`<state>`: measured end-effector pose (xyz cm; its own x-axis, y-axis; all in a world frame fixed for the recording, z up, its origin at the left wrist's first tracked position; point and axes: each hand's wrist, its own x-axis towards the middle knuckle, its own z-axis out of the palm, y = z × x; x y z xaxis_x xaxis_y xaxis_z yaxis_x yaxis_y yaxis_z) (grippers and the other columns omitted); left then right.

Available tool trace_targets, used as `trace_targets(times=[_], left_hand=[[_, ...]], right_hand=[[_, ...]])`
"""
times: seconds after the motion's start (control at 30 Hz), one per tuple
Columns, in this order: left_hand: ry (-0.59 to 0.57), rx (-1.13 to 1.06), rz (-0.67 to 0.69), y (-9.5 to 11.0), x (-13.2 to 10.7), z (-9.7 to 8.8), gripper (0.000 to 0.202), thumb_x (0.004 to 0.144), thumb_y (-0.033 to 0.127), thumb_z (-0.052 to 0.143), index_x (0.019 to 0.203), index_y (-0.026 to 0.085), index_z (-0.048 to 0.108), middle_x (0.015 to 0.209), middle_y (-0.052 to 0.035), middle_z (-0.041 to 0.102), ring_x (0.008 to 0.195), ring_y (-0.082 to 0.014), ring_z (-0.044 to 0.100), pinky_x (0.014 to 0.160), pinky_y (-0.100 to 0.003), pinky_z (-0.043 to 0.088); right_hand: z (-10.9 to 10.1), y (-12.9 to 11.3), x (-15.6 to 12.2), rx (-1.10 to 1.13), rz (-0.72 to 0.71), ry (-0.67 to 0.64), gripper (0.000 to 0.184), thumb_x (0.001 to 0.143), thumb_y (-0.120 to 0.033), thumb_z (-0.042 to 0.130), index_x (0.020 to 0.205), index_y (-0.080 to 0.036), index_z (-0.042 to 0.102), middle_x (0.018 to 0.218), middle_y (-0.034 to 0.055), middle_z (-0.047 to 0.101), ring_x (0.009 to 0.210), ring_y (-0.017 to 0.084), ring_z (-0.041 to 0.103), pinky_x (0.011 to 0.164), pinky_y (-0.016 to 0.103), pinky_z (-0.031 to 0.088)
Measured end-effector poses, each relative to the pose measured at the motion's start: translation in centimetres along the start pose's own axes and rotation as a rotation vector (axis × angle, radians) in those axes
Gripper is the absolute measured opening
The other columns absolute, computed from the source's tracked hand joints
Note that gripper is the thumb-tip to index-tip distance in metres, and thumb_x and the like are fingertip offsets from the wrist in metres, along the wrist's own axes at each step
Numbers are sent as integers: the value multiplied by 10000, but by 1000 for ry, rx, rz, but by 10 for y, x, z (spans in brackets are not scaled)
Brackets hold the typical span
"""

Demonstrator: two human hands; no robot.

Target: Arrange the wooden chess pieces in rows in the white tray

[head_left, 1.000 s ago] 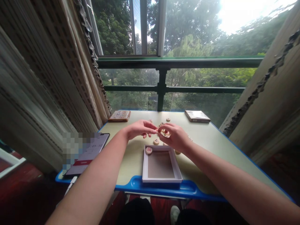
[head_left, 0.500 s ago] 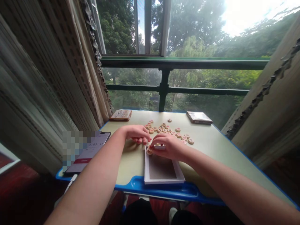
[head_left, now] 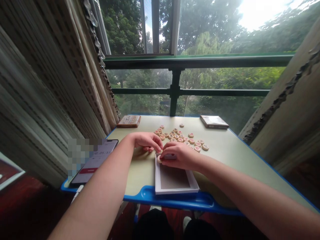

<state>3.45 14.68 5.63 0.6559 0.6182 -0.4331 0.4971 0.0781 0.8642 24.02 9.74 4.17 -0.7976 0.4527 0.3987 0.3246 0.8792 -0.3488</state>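
A shallow white box point(head_left: 177, 191) lies at the near edge of the table, its grey-brown floor mostly bare. My right hand point(head_left: 181, 155) reaches over its far end, thumb and fingers closed on a round Chinese chess piece point(head_left: 159, 159) in the far left corner. Just beyond that corner, my left hand point(head_left: 149, 141) pinches what looks like another pale chess piece point(head_left: 160, 151), partly hidden by fingers. More wooden chess pieces point(head_left: 180, 139), marked in red and black characters, lie scattered flat behind both hands. The right hand covers part of the box's far wall.
A brown patterned box point(head_left: 129, 121) sits at the back left, and a flat pale-topped box point(head_left: 214, 122) at the back right. Along the left edge lies a phone point(head_left: 95, 163) with a white cable point(head_left: 78, 192). The table's blue rim point(head_left: 180, 201) runs below the white box.
My left fingers have drawn together and shifted slightly towards the box's far left corner. My right hand has stayed almost in place at the piece there. The view has tilted a little.
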Motion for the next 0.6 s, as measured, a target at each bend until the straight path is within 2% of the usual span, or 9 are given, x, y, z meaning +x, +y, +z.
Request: trace_targets(times=[0.37,0.6], left_hand=[[-20,9,0,-3,3,-2,275,586,308,754,761,138,628,578,25,583,453,-48,443,380,-162,248],[-18,-31,-4,-2,1,-3,314,584,279,758,846,148,646,681,1,640,530,-66,525,404,-144,337]], right_hand=[[1,-2,0,25,4,33,141,751,-233,644,864,-192,718,906,46,661,731,115,606,679,214,477],[-5,-6,-1,7,7,13,169,725,-250,662,871,-183,714,902,50,659,712,118,592,655,218,467]])
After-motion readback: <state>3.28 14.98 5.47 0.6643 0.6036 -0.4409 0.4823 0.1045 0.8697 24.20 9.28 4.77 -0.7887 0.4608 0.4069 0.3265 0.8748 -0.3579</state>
